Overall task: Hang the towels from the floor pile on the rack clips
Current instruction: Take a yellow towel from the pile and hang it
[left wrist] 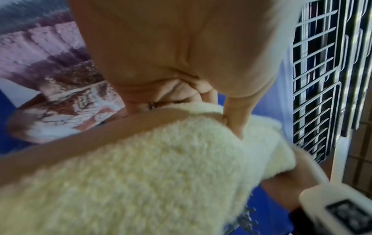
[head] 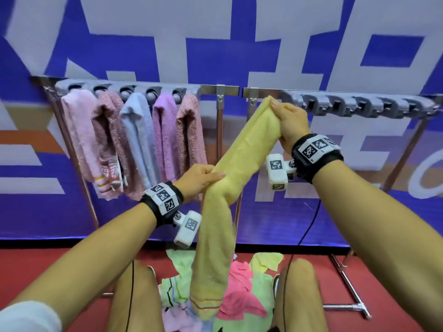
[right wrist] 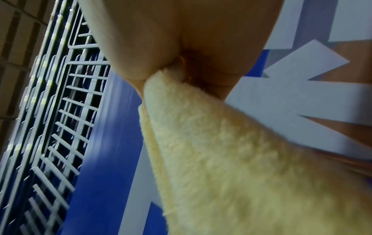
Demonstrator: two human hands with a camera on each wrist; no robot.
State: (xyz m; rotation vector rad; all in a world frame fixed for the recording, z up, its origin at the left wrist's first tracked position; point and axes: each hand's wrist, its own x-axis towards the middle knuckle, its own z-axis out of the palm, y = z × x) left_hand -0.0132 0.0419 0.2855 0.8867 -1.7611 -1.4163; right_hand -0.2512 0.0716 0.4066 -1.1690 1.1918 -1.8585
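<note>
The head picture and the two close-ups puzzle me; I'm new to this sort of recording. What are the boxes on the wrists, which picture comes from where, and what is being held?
No machine here: a person wears three cameras. The wide picture comes from the head, looking down at both arms. The white boxes under the wrists are the other two cameras, each looking along its hand.

The right hand grips the top end of a yellow towel beside the first clip of the right rack, whose clips are all empty. The left hand holds the same towel lower down; the rest hangs to the floor. Each wrist view shows that towel close up.

Five towels hang on the left rack. A towel pile lies on the red floor.
</note>
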